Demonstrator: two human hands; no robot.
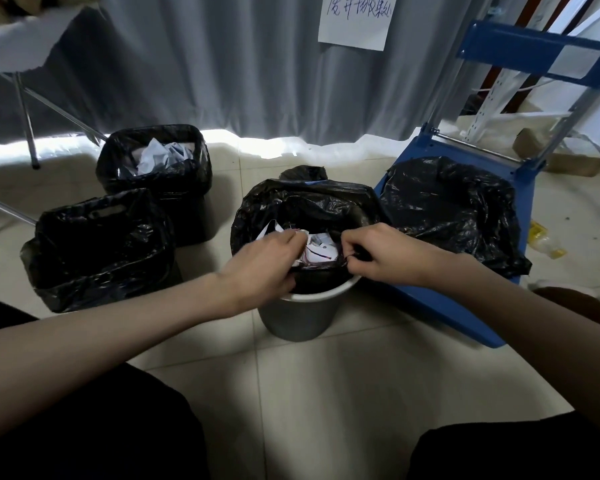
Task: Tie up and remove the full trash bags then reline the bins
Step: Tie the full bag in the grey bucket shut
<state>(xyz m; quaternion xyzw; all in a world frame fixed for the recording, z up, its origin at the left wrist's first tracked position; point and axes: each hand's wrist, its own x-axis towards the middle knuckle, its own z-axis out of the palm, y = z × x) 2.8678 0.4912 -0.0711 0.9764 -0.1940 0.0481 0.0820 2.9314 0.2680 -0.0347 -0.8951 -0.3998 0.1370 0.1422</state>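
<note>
Hands: both of ours are down at the near rim of the round grey bin (pixel 298 317), and we're working the black bag (pixel 312 206) that lines it.
Left hand (pixel 267 261): fingers curled over the bag's near edge, gripping the plastic right where it meets the rim.
Right hand (pixel 381 254): fingertips pinched tight on a bit of the bag's edge, just beside the left hand.
Bag in play: open at the top, its far side draped over the bin's rim, crumpled white paper (pixel 317 249) showing inside between our hands.
Bin position: on the tiled floor (pixel 326 393) directly ahead of us, touching the blue cart (pixel 465 306) on its right.
On the cart: another black bag (pixel 454 209), loose and rumpled, mouth open.
Left side: two square bins, both lined in black; the near bin (pixel 97 251) looks dark inside, the far bin (pixel 155 168) holds crumpled pale paper.
Backdrop: grey curtain (pixel 205 64) with a handwritten paper sign (pixel 355 20) pinned to it.
</note>
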